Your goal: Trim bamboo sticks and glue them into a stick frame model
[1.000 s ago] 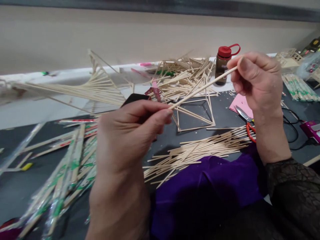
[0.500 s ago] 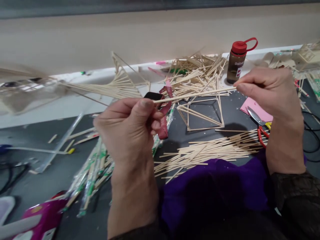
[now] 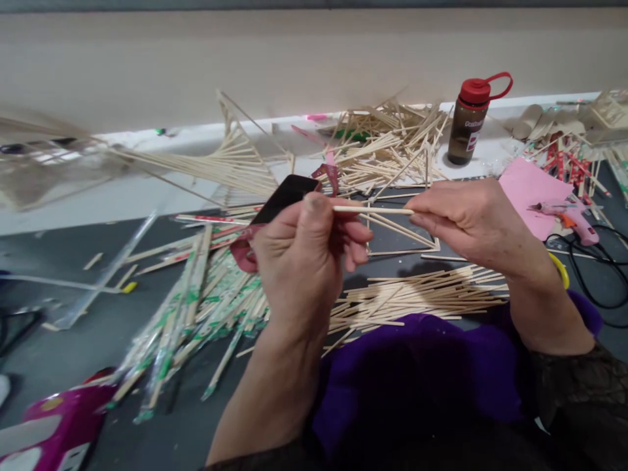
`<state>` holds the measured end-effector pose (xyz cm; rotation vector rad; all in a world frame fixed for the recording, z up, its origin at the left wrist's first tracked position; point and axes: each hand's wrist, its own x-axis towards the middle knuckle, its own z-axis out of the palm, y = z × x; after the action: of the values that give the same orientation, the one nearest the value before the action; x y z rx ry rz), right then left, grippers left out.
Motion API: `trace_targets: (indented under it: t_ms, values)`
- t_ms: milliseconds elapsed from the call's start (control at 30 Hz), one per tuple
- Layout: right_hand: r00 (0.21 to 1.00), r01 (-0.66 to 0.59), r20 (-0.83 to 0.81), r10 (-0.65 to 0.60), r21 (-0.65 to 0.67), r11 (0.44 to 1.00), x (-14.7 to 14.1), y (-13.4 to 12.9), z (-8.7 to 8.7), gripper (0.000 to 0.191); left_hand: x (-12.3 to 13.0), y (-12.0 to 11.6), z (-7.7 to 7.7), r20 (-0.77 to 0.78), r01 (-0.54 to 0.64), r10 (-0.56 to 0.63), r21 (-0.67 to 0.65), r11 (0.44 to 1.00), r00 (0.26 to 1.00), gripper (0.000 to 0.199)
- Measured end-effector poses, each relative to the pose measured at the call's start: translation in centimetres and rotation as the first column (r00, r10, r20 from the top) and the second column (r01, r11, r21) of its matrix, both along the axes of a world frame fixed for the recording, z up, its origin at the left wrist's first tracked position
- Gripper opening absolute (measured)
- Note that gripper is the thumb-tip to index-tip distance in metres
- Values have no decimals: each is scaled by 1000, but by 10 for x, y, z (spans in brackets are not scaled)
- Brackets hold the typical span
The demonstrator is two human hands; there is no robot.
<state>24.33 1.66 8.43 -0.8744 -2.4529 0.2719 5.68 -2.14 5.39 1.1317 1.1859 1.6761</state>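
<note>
A thin wooden stick (image 3: 373, 210) is held nearly level in front of me. My left hand (image 3: 304, 242) pinches its left end between thumb and fingers, while my right hand (image 3: 473, 222) grips it at the right. Below the hands lies a spread of loose wooden sticks (image 3: 417, 297). Partly behind my right hand, a frame of joined sticks (image 3: 400, 227) stands on the dark table. A black phone-like slab (image 3: 287, 196) shows just beyond my left hand, with a dark red strap (image 3: 243, 254) near it.
Plastic-wrapped sticks (image 3: 193, 320) cover the left. Further back are a fanned stick structure (image 3: 240, 160), a stick heap (image 3: 392, 147) and a red-capped bottle (image 3: 468, 124). At right, a pink glue gun (image 3: 572, 216) with a black cord rests by pink paper (image 3: 524, 186). Purple cloth (image 3: 417, 353) lies in front.
My hands have come closer together, so less of the stick shows between them. My right hand has moved down and left, uncovering the glue gun; my left hand has moved right.
</note>
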Motion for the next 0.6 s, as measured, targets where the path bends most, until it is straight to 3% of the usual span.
trace_targets:
  t_ms: [167,300,433,533,600]
  values:
    - [989,-60,-136,54,-41,997,1,-4,-2,28,14,2,-7,212,96,-93,-2,995,973,52]
    - [987,-113,-126,101,-98,989,0,-9,-2,29,20,-1,-12,288,228,-213,-18,974,934,38]
    - [990,-124,-91,109,-174,977,7,-8,2,23,15,-4,-11,244,323,-301,-51,945,922,23]
    - [962,-91,-273,7,-296,951,11,-2,3,15,13,-7,-7,184,454,-430,-120,883,884,22]
    - [913,-137,-406,-47,-414,900,9,2,1,12,15,-9,-6,164,540,-517,-175,823,840,21]
